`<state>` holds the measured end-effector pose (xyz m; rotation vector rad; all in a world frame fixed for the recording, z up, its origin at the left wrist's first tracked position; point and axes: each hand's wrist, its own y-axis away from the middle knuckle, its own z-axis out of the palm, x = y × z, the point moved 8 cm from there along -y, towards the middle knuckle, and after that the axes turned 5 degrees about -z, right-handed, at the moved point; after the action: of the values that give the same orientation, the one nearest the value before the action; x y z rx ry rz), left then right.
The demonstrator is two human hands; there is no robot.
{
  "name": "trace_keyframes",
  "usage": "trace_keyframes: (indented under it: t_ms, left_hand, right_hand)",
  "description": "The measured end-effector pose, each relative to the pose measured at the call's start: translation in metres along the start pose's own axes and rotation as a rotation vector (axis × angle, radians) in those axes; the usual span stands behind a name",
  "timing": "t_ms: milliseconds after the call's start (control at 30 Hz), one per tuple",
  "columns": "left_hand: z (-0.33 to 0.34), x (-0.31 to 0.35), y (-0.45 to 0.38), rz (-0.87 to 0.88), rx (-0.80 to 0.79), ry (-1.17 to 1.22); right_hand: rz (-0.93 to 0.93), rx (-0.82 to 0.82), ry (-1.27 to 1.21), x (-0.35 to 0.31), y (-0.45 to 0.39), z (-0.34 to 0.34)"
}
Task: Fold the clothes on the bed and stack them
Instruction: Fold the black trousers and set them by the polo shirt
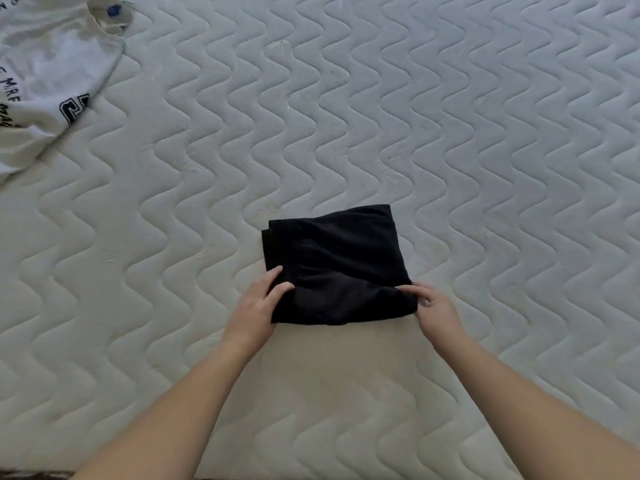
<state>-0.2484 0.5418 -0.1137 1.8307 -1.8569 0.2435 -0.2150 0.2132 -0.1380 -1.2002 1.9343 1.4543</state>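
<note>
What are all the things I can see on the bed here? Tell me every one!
black garment: one, black, folded into a small rectangle, lying on the mattress in the middle near the person
white T-shirt: one, white with dark printed letters, not folded, lying at the far left corner, partly out of view
mattress: one, off-white with wavy quilted stitching, fills the whole view under everything
left hand: one, at the near left corner of the black garment, fingers curled round its edge
right hand: one, at the near right corner of the black garment, fingers pinching its edge
forearms: two, bare, reaching in from the bottom of the view
</note>
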Motion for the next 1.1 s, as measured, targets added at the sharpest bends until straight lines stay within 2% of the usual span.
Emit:
trace_keyframes:
  t_ms: [67, 167, 233, 267, 300, 400, 500, 600, 700, 800, 933, 1033, 1100]
  left_hand:
    - [0.011, -0.003, 0.015, -0.034, -0.048, -0.056]
    - [0.019, -0.002, 0.031, -0.083, -0.13, -0.132]
    - [0.016, 0.007, 0.035, -0.107, -0.113, -0.136]
    - [0.014, 0.014, 0.036, -0.096, -0.087, -0.134]
    - [0.013, 0.022, 0.036, -0.064, -0.055, -0.144]
    - [0.014, 0.047, 0.031, 0.066, 0.028, -0.257]
    - [0.027, 0.052, 0.019, 0.042, -0.074, -0.374]
    - [0.034, 0.042, 0.009, -0.05, -0.183, -0.369]
    - [0.023, 0.038, 0.001, -0.052, -0.127, -0.327]
    - [0.01, 0.038, -0.002, -0.006, -0.066, -0.309]
    - [0.002, 0.039, -0.002, 0.027, 0.048, -0.353]
    - [0.014, 0.033, 0.009, -0.049, -0.003, -0.376]
    - [0.027, 0.03, 0.018, -0.089, -0.055, -0.41]
  right_hand:
    - [0.08, 0.04, -0.02, 0.015, 0.009, 0.001]
    - [0.182, 0.23, -0.131, 0.018, 0.022, -0.005]
    - [0.264, 0.39, -0.132, 0.019, 0.041, -0.006]
    - [0.327, 0.414, -0.15, 0.022, 0.052, 0.001]
    - [0.406, 0.379, -0.206, 0.027, 0.062, 0.016]
    - [0.602, 0.099, -0.491, 0.025, 0.086, 0.075]
    - [0.649, -0.037, -0.756, 0.011, 0.088, 0.11]
    - [0.678, 0.011, -0.864, 0.003, 0.079, 0.12]
    - [0.692, 0.072, -0.886, -0.004, 0.07, 0.123]
    - [0.672, 0.149, -1.025, -0.013, 0.059, 0.123]
    - [0.639, 0.151, -1.195, -0.018, 0.052, 0.129]
    - [0.667, 0.151, -1.13, 0.001, 0.056, 0.126]
    - [0.675, 0.104, -0.927, 0.017, 0.059, 0.118]
